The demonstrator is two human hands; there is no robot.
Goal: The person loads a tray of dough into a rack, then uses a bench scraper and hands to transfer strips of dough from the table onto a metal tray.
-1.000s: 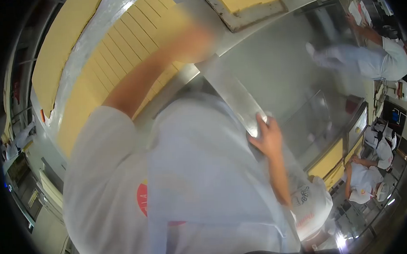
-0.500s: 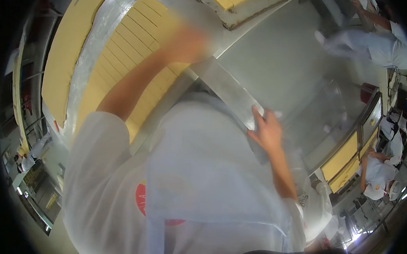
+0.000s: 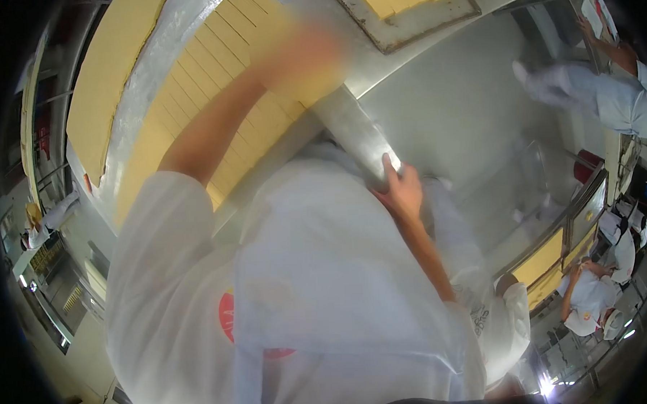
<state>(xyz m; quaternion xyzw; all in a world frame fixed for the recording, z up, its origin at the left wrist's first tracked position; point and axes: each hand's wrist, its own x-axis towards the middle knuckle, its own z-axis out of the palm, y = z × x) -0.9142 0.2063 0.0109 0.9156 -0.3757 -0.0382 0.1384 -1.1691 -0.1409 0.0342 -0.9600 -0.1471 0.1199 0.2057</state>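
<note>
My left hand (image 3: 306,55) is smeared by motion above a flat yellow sheet (image 3: 206,84) scored with parallel cuts into strips; its fingers cannot be made out. The sheet looks like dough or cake and lies on the metal worktop (image 3: 134,84). With its thumb and fingers, my right hand (image 3: 401,191) grips the near end of a long flat metal piece (image 3: 360,128). The far end of that metal piece reaches to the edge of the yellow sheet, just below my left hand.
Another yellow slab (image 3: 108,60) lies along the far left. At the top sits a tray (image 3: 431,17) bearing a yellow sheet. People in white work at the right, one (image 3: 591,291) beside yellow trays (image 3: 543,261). Another person's sleeve (image 3: 506,331) is close by my right arm.
My right hand has moved left and upward with its end of the metal piece, nearer to my left hand. My left hand stays blurred over the scored sheet. The view has shifted slightly.
</note>
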